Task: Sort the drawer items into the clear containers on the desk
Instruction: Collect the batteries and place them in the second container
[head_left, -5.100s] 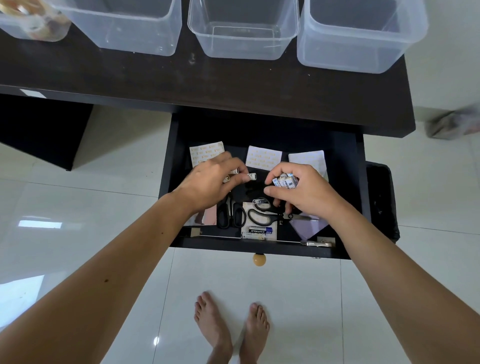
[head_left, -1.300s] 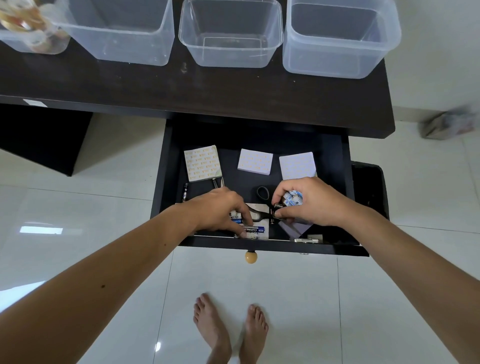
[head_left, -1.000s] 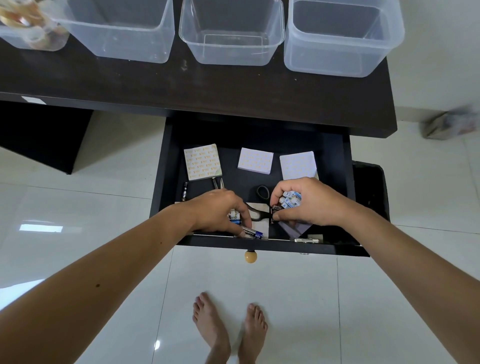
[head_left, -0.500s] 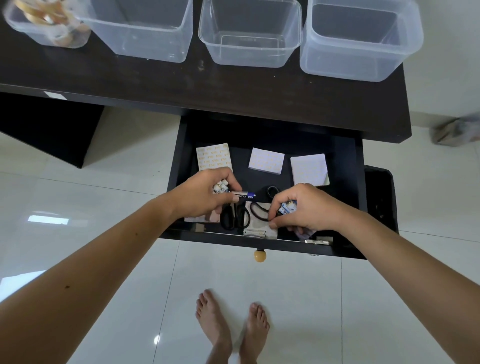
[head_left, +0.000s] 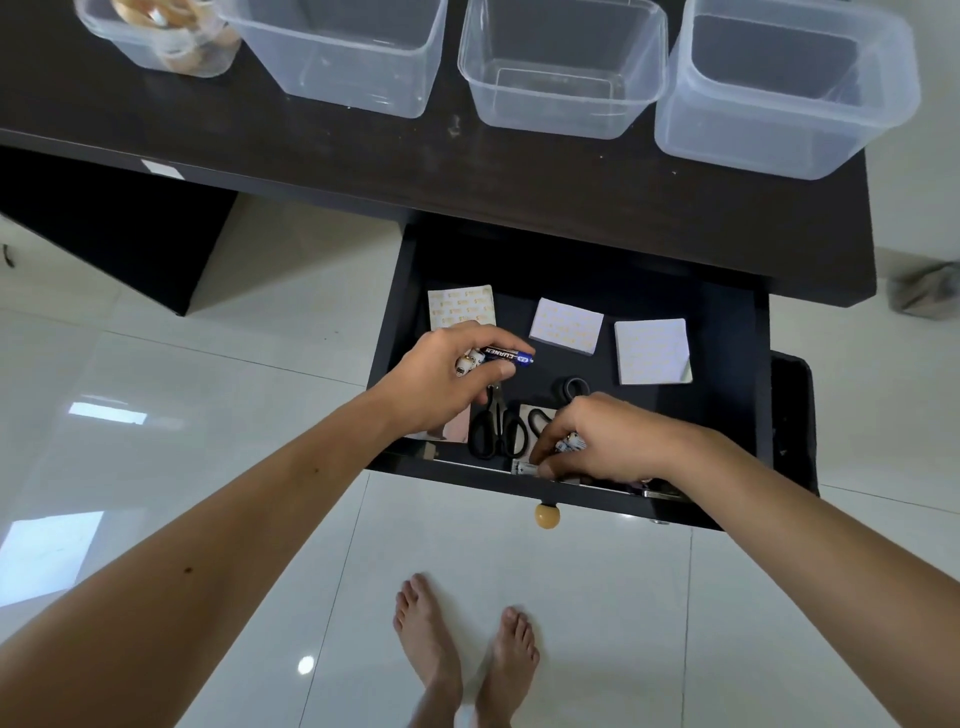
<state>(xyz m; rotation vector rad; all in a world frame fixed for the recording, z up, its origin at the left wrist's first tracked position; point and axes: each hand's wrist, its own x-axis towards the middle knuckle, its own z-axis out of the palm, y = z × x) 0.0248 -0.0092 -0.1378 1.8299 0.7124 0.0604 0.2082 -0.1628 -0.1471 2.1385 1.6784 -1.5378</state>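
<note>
The black drawer (head_left: 737, 332) stands pulled out under the dark desk (head_left: 363, 166). My left hand (head_left: 447, 376) is over its left side, shut on several batteries; a blue one (head_left: 509, 356) sticks out between thumb and finger. My right hand (head_left: 608, 439) is low at the drawer's front edge, closed around more batteries (head_left: 569, 444), its fingertips on another small battery (head_left: 522, 468). Black scissors (head_left: 496, 426) lie between my hands, and a second pair's loops (head_left: 571, 387) show by my right hand. Three sticky note pads (head_left: 566, 326) lie at the back.
Three clear containers stand on the desk: left (head_left: 337, 52), middle (head_left: 561, 67), right (head_left: 779, 88). A smaller tub with tape rolls (head_left: 166, 36) is at far left. A black bin (head_left: 792, 415) sits right of the drawer. My bare feet (head_left: 462, 654) are on white tiles.
My left hand has lifted out of the drawer's front with the blue battery and moved back and left. My right hand has dropped to the front edge, still holding batteries.
</note>
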